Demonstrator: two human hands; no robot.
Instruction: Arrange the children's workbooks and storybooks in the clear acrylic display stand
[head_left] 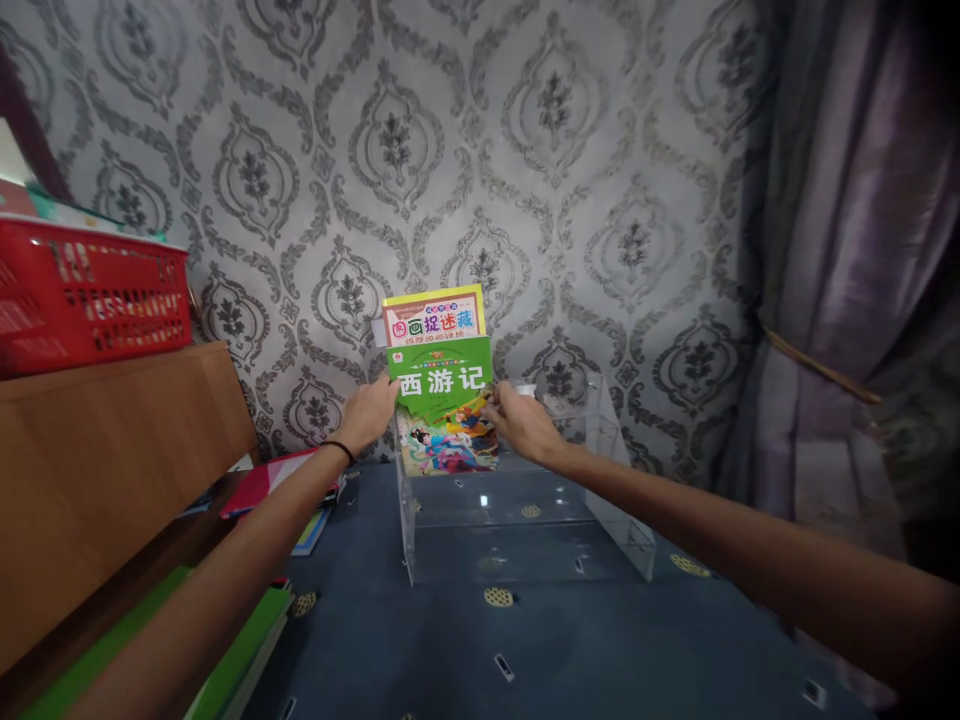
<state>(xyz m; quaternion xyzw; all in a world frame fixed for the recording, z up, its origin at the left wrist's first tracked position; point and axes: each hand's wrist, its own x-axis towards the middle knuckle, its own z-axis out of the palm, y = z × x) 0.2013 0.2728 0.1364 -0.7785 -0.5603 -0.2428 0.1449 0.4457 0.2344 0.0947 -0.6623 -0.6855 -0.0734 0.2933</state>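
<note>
A green picture book [442, 420] with white Chinese characters stands upright at the left part of a clear acrylic stepped rack [510, 535]. My left hand [371, 415] is closed on its left edge, a dark band round the wrist. At the right edge, my right hand [523, 422] pinches the same book. Behind it rises a yellow-edged book [435, 312], its top showing above the green cover. How the lower edge of the green book rests on the rack is hard to make out.
On the left, a red plastic basket [97, 295] sits on a brown wooden shelf [112, 450]. Green books [240, 650] and a pink book [259, 485] lie below it. A dark blue patterned cloth [570, 650] covers the surface; a curtain [840, 300] hangs at right.
</note>
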